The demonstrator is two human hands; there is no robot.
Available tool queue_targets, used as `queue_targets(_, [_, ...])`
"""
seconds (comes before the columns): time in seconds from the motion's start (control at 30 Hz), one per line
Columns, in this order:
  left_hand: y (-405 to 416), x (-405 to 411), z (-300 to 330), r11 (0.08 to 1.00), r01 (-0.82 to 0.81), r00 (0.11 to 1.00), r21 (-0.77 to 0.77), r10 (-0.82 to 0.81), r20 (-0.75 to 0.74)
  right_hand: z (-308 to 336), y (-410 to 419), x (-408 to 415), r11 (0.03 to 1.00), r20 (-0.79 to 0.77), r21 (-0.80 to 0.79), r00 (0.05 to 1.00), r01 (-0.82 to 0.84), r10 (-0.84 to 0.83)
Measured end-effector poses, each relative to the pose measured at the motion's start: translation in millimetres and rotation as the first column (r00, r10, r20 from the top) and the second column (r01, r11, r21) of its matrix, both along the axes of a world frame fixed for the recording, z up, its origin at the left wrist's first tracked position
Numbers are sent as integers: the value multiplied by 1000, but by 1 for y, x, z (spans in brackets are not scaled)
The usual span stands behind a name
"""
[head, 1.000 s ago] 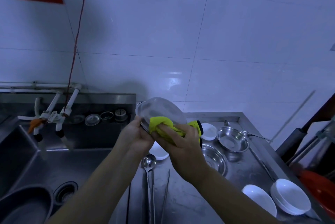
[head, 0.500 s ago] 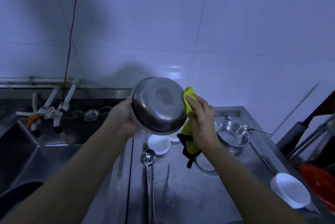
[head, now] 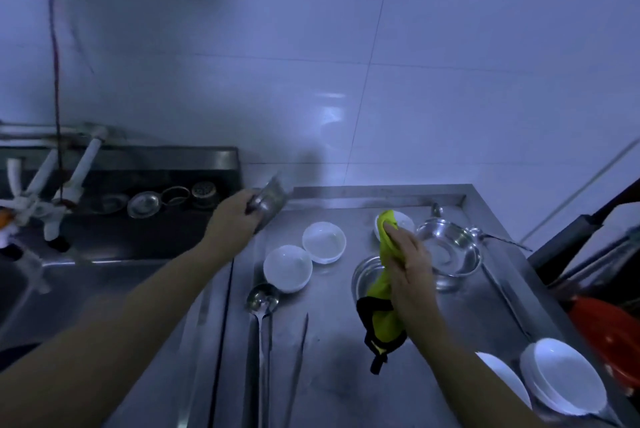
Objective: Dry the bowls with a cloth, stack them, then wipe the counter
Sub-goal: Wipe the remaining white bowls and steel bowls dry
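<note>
My left hand grips a steel bowl, blurred and tilted edge-on, at the counter's back left corner beside the sink. My right hand holds a yellow cloth with black trim, hanging above the middle of the steel counter. Two white bowls sit mid-counter. A third white bowl is partly hidden behind the cloth. One steel bowl stands right of my right hand, another lies partly under the cloth. Stacked white bowls rest at front right.
A ladle and long tongs lie on the counter's front left. The sink with taps is to the left. A red tub stands past the right edge. White tiled wall behind.
My left hand carried the steel bowl down and left, away from the cloth. My right hand dropped toward the counter with the cloth. The camera tilted down.
</note>
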State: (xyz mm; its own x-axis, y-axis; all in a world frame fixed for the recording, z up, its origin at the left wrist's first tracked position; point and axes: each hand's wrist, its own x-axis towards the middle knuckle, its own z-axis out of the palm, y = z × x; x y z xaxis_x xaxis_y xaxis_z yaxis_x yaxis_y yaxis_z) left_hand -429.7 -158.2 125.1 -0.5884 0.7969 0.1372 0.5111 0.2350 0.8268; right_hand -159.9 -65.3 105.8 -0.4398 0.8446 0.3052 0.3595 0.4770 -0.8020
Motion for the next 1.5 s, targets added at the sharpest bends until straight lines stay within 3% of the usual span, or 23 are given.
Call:
queue_targets(0.13, [42,-10,-54,992,-8,928,-129,-41,-370,-20,25,-4,999,-71,-23,997,-31,29])
queue_targets(0.37, [101,-18,-126,899,-94,838,-427,-160,-521,-73,73,-16,967,-115,-219,988,-128,105])
queue_targets(0.63, [118,-20,-170,901,-80,844,-427,-167,-510,-104,93,-23,929,-90,-311,979,-200,181])
queue_targets(0.77, [119,-26,-192,824,-19,876,-566,-260,-407,-109,96,-22,914,-103,-340,975,-220,196])
queue_targets(0.87, [121,-29,-196,807,52,880,-588,-315,-355,-111,98,-22,904,-128,-366,975,-219,184])
queue_targets(0.97, [120,-25,-193,802,23,892,-597,-286,-351,-112,101,-22,901,-125,-378,976,-211,176])
queue_targets(1.03, [122,-16,-183,858,-45,897,-511,-190,-398,-113,103,-21,896,-120,-394,978,-205,171])
queue_targets(1.13, [128,15,-165,958,44,804,-282,-202,-560,-111,105,-19,890,-96,-415,982,-186,161])
queue_targets(1.2, [133,42,-163,927,172,705,-333,-352,-615,-109,107,-19,887,-86,-426,984,-179,157])
queue_targets(1.33, [145,73,-171,782,166,671,-600,-536,-513,-104,110,-17,885,-87,-431,984,-177,155])
queue_targets(1.5, [136,94,-182,844,184,699,-503,-472,-537,-104,114,-4,898,-89,-420,991,-130,102])
